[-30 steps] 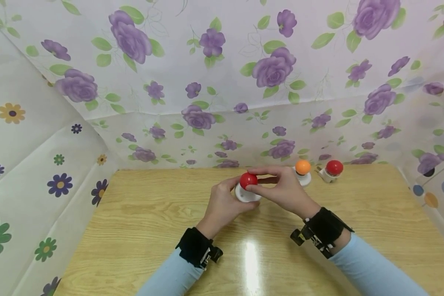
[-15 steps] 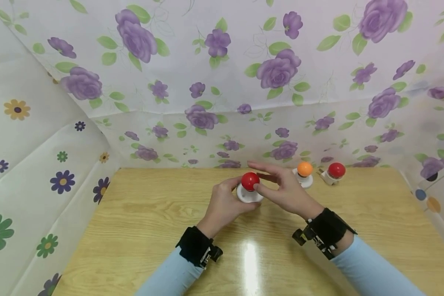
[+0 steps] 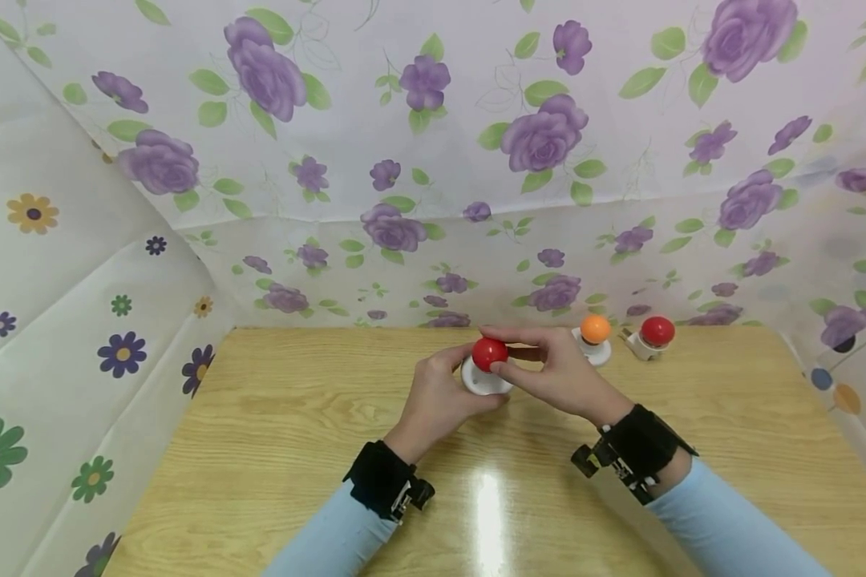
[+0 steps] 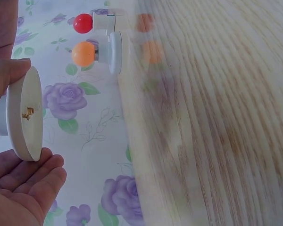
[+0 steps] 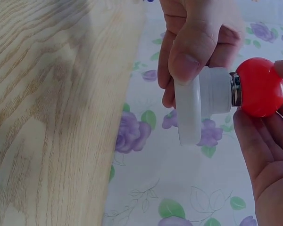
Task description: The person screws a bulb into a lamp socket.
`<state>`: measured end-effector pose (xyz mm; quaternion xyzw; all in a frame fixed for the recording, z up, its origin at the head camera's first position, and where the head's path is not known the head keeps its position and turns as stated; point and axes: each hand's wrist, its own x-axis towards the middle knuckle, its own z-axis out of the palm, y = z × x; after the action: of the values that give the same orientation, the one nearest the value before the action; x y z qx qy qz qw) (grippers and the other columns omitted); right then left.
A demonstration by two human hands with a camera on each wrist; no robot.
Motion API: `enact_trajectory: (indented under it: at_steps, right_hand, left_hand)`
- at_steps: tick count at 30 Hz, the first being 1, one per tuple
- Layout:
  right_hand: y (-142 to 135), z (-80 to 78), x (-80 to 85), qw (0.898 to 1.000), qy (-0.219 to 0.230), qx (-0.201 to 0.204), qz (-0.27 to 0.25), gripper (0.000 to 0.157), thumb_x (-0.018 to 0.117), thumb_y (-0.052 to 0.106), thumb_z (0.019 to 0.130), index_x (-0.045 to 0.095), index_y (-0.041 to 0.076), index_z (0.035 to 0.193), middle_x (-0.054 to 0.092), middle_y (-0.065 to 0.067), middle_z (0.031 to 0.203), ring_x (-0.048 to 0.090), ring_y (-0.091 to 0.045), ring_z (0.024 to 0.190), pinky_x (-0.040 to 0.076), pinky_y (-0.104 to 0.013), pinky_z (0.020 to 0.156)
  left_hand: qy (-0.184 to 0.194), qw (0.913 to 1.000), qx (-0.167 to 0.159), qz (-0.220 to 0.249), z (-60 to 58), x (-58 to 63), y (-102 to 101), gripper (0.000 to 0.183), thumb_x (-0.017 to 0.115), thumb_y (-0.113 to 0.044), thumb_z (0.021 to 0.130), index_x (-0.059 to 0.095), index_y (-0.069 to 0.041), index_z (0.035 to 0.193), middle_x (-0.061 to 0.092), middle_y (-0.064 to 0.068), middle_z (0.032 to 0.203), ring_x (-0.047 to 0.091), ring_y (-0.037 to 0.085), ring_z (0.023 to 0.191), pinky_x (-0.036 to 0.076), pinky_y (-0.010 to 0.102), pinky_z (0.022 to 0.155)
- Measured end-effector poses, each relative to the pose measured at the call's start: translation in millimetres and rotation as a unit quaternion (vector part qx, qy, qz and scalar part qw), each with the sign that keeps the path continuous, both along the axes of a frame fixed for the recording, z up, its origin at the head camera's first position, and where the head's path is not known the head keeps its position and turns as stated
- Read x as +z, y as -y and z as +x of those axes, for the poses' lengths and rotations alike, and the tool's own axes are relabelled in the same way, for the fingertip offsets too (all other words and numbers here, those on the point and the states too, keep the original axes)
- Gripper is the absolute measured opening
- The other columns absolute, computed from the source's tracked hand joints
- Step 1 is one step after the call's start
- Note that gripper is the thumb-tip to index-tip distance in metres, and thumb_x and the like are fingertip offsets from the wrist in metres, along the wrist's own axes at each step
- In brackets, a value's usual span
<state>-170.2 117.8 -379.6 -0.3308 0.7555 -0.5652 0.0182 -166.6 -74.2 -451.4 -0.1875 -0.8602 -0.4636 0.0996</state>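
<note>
My left hand (image 3: pixel 436 398) grips a round white lamp holder (image 5: pixel 189 113) by the rim of its base, thumb on one side and fingers on the other. A red light bulb (image 5: pixel 259 87) sits in the holder, with part of its metal screw cap showing at the socket's mouth. My right hand (image 3: pixel 548 370) pinches the red bulb between thumb and fingers. In the left wrist view the holder's hollow underside (image 4: pixel 33 117) shows small brass contacts, and the base is held up off the table. The red bulb is mostly hidden there.
On the wooden table (image 3: pixel 317 425), back right, stands an orange bulb (image 3: pixel 595 328) in a round white holder (image 3: pixel 597 353). Beside it another red bulb (image 3: pixel 657 331) sits in a white plug-in holder (image 3: pixel 644 346). A flowered cloth (image 3: pixel 332 264) rises behind the table's rear edge.
My right hand's fingers spread away from the red bulb half a second ago and now close round it again. The left hand keeps its grip on the lamp holder.
</note>
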Motion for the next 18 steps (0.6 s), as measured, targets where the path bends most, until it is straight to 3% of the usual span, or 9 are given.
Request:
enact_trajectory:
  at_steps: [7,14,18]
  right_hand:
    - [-1.3,0.2,0.9,1.0,-0.001,-0.012,-0.003,0.038,0.07,0.008,0.081,0.062,0.009,0.119,0.06,0.0,0.119,0.057,-0.023,0.106,0.048,-0.041,0.083]
    - [0.9,2.7,-0.1,0.998,-0.001,-0.048,-0.031,0.036,0.074,0.008,0.077,0.065,0.001,0.111,0.062,-0.01,0.112,0.06,-0.025,0.098,0.05,-0.035,0.079]
    - [1.7,4.6,0.7,0.997,-0.016,-0.064,-0.027,0.04,0.075,0.011,0.077,0.064,0.004,0.114,0.062,-0.005,0.114,0.059,-0.022,0.101,0.049,-0.037,0.082]
  left_hand:
    - [0.005,1.0,0.003,-0.006,0.3,1.1,-0.5,0.066,0.081,-0.045,0.064,0.06,-0.023,0.122,0.059,-0.014,0.111,0.054,0.002,0.099,0.048,0.027,0.079]
    - [0.007,1.0,0.004,-0.003,0.4,2.3,-2.0,0.067,0.081,-0.046,0.065,0.059,-0.021,0.123,0.059,-0.012,0.11,0.055,0.003,0.098,0.048,0.027,0.078]
    - [0.011,0.9999,0.004,0.0,1.0,2.9,-1.9,0.065,0.08,-0.047,0.065,0.06,-0.022,0.122,0.059,-0.013,0.109,0.055,0.003,0.098,0.048,0.028,0.079]
